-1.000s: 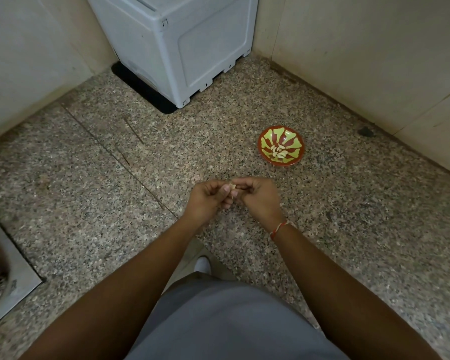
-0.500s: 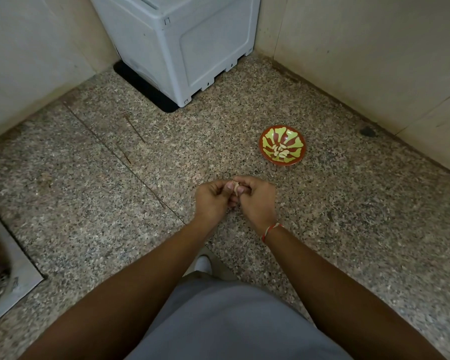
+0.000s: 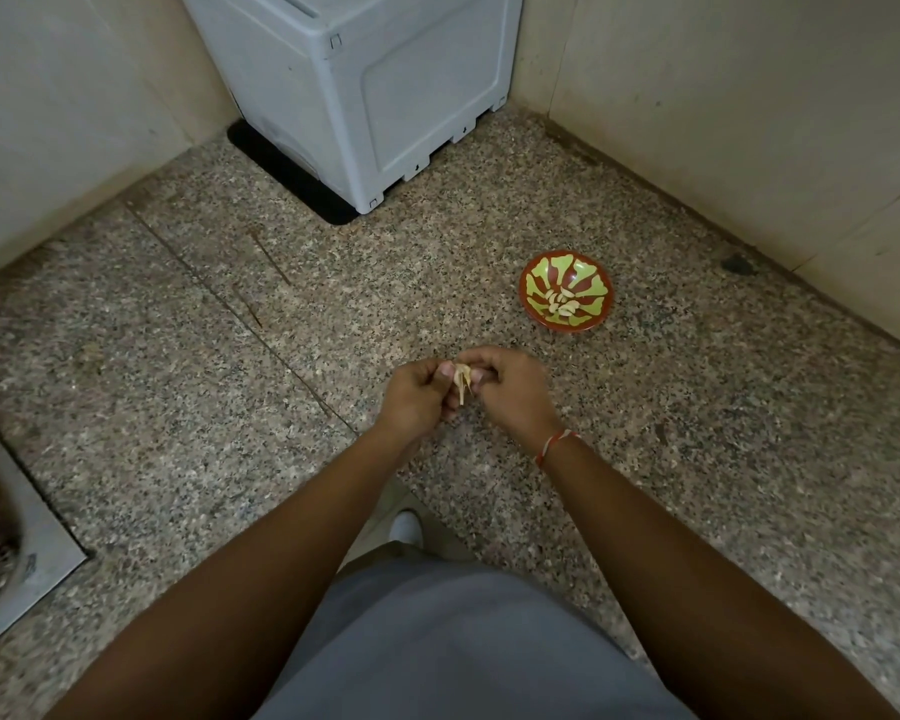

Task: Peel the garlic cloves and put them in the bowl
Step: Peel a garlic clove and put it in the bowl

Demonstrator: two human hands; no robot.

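Observation:
A pale garlic clove (image 3: 461, 378) with strips of skin hanging down from it sits between my two hands, above the speckled stone floor. My left hand (image 3: 418, 397) pinches it from the left with curled fingers. My right hand (image 3: 510, 392) pinches it from the right; a red and white thread circles that wrist. A small red bowl (image 3: 531, 279) with a green pattern stands on the floor up and to the right of my hands, apart from them. Several peeled cloves (image 3: 560, 302) lie in its middle.
A grey plastic appliance (image 3: 354, 85) stands in the far corner on a black mat. Beige walls close the floor on the left and right. A metal drain plate (image 3: 27, 558) lies at the left edge. My grey-clad lap (image 3: 453, 646) fills the bottom.
My hands stayed together on the clove and kept working it. Loose strips of skin now hang below the clove, where before only a small pale tip showed.

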